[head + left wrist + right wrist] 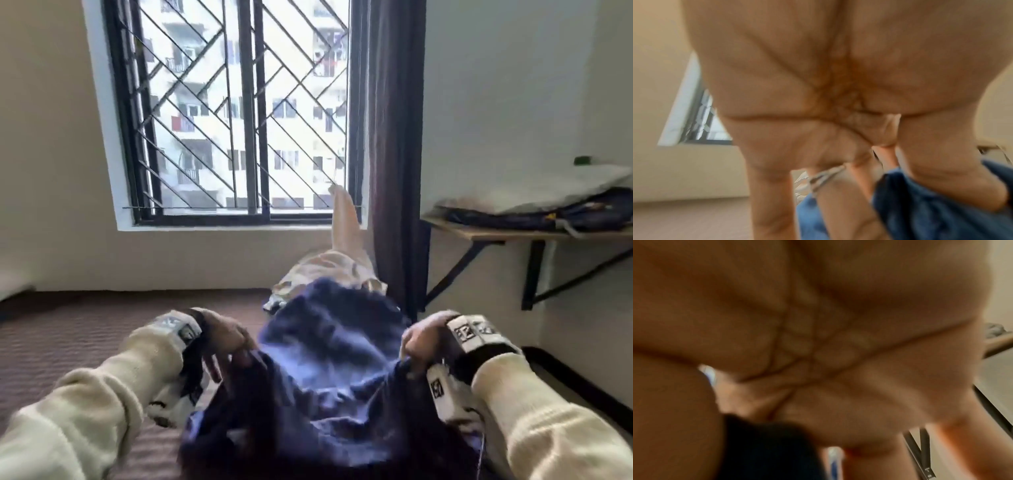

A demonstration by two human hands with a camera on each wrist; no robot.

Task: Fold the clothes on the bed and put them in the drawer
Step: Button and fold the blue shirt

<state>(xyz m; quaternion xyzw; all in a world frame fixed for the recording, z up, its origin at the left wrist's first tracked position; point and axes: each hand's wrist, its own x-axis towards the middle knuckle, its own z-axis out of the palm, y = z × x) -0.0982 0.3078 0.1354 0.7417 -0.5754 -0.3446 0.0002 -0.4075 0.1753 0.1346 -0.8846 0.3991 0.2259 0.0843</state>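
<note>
A dark blue garment (329,359) is stretched between both hands above the brown bed (75,342). My left hand (236,349) pinches its left edge, and the left wrist view shows the thumb and fingers closed on the blue cloth (931,207). My right hand (416,346) grips the garment's right edge; in the right wrist view the dark cloth (764,447) sits under the blurred palm. Behind the blue garment a beige garment (329,270) lies crumpled on the bed, one part raised toward the window. No drawer is in view.
A barred window (236,109) fills the far wall, with a dark curtain (394,154) at its right. A wall-mounted wooden shelf (496,233) at the right carries a dark bag and a grey cover. The bed's right edge meets a strip of floor.
</note>
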